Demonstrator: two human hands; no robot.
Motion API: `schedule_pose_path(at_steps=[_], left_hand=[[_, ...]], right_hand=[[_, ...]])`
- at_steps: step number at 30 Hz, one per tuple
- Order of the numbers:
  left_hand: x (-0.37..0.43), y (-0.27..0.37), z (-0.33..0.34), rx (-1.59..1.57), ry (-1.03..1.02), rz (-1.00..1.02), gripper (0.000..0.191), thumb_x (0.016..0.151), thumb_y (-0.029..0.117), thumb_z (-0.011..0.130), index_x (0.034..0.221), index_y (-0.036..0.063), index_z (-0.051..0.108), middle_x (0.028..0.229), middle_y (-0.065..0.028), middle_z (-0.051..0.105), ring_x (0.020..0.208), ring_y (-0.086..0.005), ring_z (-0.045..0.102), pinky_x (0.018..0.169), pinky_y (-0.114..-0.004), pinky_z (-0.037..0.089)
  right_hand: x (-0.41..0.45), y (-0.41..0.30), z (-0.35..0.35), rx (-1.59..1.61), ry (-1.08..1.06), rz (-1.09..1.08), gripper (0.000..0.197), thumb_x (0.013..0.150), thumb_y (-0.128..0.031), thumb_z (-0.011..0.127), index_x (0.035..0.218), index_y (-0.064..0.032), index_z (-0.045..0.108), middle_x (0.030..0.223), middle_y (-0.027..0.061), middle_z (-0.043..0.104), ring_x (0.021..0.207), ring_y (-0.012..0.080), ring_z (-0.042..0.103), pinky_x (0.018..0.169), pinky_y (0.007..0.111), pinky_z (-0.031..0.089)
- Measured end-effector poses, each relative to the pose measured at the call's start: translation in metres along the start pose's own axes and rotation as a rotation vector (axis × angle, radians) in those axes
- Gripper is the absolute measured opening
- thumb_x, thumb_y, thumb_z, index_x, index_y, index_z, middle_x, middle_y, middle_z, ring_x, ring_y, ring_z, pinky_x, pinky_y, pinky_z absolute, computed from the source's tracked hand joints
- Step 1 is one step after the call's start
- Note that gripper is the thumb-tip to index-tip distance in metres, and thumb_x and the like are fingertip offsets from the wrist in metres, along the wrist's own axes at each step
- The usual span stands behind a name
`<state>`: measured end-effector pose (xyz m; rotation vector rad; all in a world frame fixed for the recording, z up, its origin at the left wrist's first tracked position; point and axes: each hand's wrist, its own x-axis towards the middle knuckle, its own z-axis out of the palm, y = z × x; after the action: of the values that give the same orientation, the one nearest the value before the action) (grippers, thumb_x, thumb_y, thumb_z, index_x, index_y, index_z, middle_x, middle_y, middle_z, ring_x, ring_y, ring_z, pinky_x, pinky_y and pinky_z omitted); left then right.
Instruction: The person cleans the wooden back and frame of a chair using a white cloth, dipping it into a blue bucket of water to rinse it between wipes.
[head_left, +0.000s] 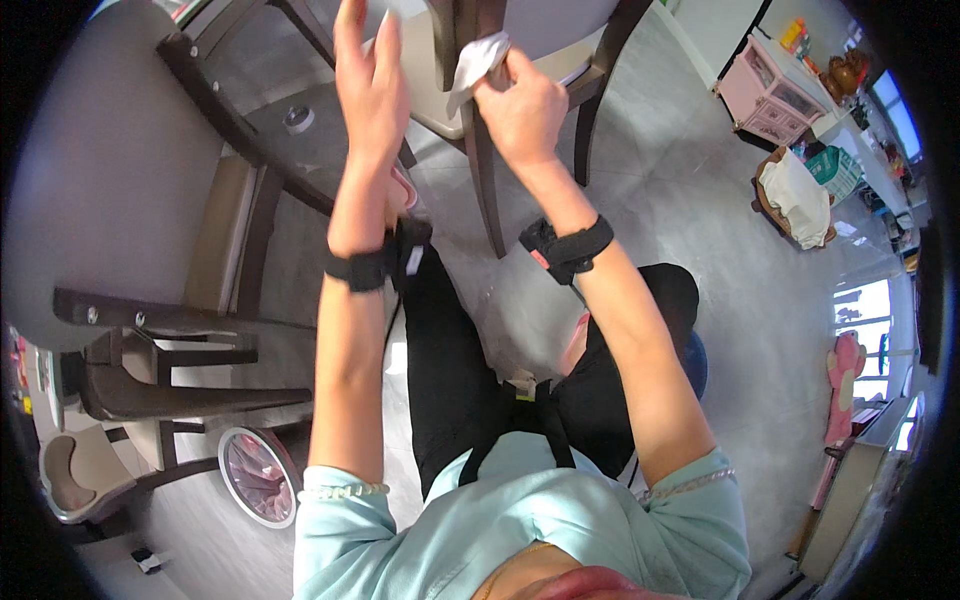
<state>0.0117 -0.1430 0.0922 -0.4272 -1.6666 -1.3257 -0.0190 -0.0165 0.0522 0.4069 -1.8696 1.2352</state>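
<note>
My right hand (523, 112) pinches a crumpled white tissue or thin cloth (478, 66) between thumb and fingers. The cloth hangs beside the dark wooden upright of a chair (487, 176) with a pale seat; whether it touches the wood I cannot tell. Raised to the left of that upright is my left hand (373, 101), its fingers apart and blurred, with nothing in it. Its fingertips run up to the top edge of the view. Both wrists wear black straps (574, 247).
A large grey-backed chair (120, 172) crowds the left side. Below it is a lined waste bin (259, 480). A tape roll (298, 118) lies between chairs. At right are a pink cabinet (776, 94), a white-draped basket (796, 196) and a pink plush toy (844, 382).
</note>
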Motion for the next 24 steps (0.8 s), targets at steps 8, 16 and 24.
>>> schedule_pose_path(at_steps=[8, 16, 24], left_hand=[[-0.113, -0.034, -0.009, -0.003, 0.121, -0.590, 0.034, 0.092, 0.017, 0.045, 0.121, -0.0001, 0.046, 0.120, -0.0097, 0.049, 0.106, -0.0151, 0.048, 0.090, -0.027, 0.037], [-0.160, -0.067, 0.001, 0.025, -0.008, -0.735, 0.038, 0.090, 0.015, 0.049, 0.122, -0.0034, 0.044, 0.108, -0.0043, 0.053, 0.086, -0.0081, 0.048, 0.076, -0.021, 0.039], [-0.116, -0.051, 0.004, 0.117, -0.179, -0.671, 0.046, 0.087, 0.016, 0.053, 0.127, -0.0034, 0.038, 0.129, -0.0149, 0.041, 0.118, -0.0199, 0.040, 0.096, -0.031, 0.032]], right_hand=[[-0.084, 0.046, 0.019, -0.124, -0.093, 0.140, 0.034, 0.063, -0.017, 0.070, 0.093, -0.0050, 0.061, 0.073, 0.0136, 0.062, 0.076, 0.0285, 0.062, 0.066, 0.037, 0.050], [-0.124, 0.071, 0.036, -0.112, -0.122, 0.144, 0.046, 0.062, -0.011, 0.071, 0.105, -0.0050, 0.058, 0.082, 0.0143, 0.063, 0.083, 0.0281, 0.061, 0.069, 0.036, 0.050], [-0.123, 0.043, 0.029, -0.207, -0.356, 0.433, 0.042, 0.069, -0.010, 0.064, 0.103, 0.0067, 0.045, 0.077, 0.0215, 0.061, 0.066, 0.0331, 0.062, 0.056, 0.040, 0.050]])
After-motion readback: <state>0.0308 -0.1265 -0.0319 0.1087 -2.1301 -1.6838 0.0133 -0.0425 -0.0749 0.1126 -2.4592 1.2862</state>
